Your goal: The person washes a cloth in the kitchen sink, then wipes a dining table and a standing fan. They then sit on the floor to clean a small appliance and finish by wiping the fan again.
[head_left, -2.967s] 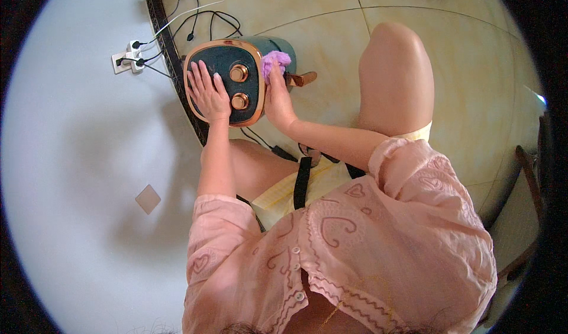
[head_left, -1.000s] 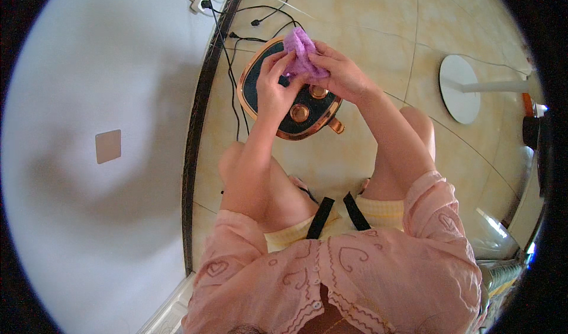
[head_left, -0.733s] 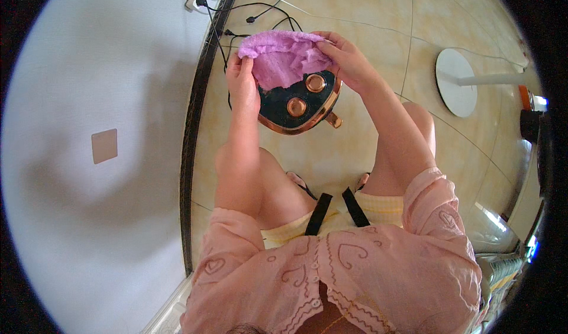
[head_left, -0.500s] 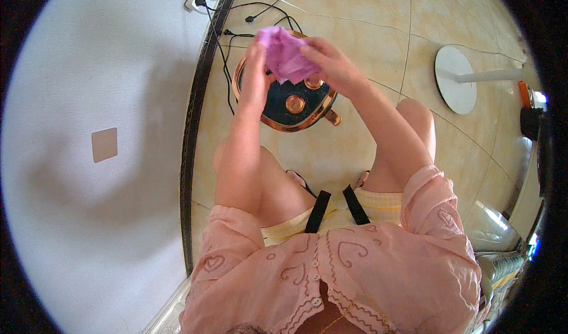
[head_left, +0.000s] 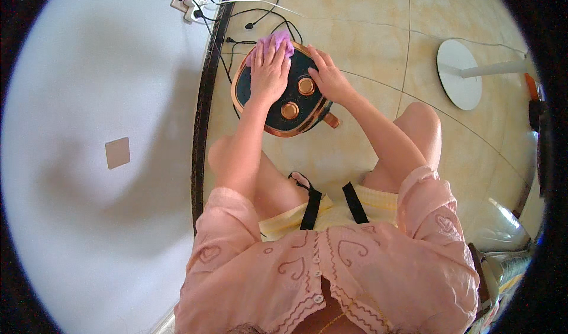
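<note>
On the floor before me stands an air fryer with a black top, a copper-coloured rim, two round copper knobs and a handle that juts out at its near right. My left hand presses a crumpled purple cloth onto the far left part of the top; some of the cloth is hidden under the fingers. Across from it, my right hand rests on the right side of the rim with its fingers stretched out, beside the farther knob, holding no cloth.
Black cords lie on the tiles behind the air fryer, some running to a white socket adapter on the wall. A dark skirting strip runs close along the left. A white round stand base is at the far right.
Both hands held the cloth up and spread above the air fryer. Now the left hand has brought it down onto the top, and the right hand has let go and touches the rim.
</note>
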Action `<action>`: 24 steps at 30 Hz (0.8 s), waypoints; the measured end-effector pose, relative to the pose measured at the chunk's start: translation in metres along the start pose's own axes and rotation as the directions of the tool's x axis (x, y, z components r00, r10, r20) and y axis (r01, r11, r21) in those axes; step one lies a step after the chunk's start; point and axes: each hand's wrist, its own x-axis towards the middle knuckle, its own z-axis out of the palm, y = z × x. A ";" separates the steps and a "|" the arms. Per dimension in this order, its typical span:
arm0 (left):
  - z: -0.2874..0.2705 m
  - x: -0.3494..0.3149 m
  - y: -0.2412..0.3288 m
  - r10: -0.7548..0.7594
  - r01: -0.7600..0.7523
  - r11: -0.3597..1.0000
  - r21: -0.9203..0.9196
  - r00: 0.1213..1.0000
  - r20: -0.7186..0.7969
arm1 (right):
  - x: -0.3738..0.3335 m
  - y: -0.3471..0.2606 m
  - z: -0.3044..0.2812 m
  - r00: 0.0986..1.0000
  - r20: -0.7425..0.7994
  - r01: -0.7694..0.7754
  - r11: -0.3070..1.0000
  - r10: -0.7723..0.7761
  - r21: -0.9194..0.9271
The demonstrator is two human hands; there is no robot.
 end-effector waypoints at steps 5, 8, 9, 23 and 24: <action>0.006 0.059 -0.010 -0.215 0.206 0.977 0.062 0.933 0.290 | 0.000 0.001 -0.007 1.000 -0.002 -0.019 0.999 0.019 0.026; 0.008 0.078 -0.049 -0.202 0.384 0.906 -0.176 0.760 0.618 | -0.005 0.000 -0.006 0.999 -0.011 -0.030 0.999 0.030 0.035; 0.043 0.059 -0.099 -0.214 0.513 0.793 -0.328 0.739 0.638 | -0.003 -0.006 -0.002 1.000 -0.009 0.006 0.999 -0.006 0.042; -0.021 -0.098 -0.060 -0.645 0.554 -0.240 -0.797 0.522 0.558 | -0.004 -0.003 0.004 0.994 -0.107 0.026 0.996 -0.034 -0.084; -0.020 -0.106 -0.040 -0.662 0.463 -0.269 -0.845 0.548 0.511 | -0.004 0.000 0.005 0.992 -0.116 0.037 0.995 -0.047 -0.087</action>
